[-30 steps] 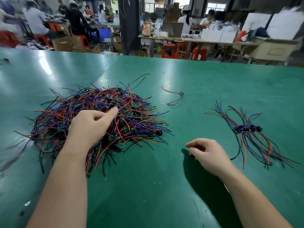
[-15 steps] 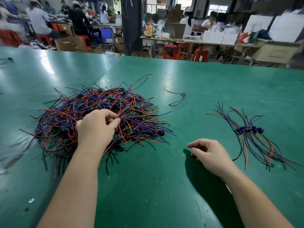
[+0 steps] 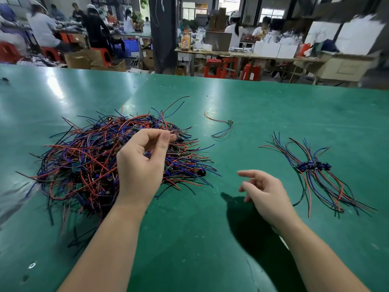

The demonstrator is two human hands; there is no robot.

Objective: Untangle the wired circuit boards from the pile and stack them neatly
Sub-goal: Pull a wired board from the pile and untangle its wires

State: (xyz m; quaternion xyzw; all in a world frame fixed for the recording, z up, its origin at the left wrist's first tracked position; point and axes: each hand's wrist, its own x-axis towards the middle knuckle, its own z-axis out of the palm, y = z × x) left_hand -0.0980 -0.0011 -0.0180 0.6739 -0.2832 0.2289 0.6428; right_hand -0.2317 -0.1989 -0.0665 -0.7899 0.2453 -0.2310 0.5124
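One wired board (image 3: pixel 179 137), blurred, sits pinched between thumb and forefinger of the left hand (image 3: pixel 143 165), fingers (image 3: pixel 161 142) clamped on it just above the pile (image 3: pixel 84 165), centre-left of frame. Its wires seem to run back into the tangle, so the pull likely goes up and right. The right hand (image 3: pixel 266 191), fingers loose, apart and holding nothing, hovers over the tabletop (image 3: pixel 189 239), nearer the stack (image 3: pixel 313 165).
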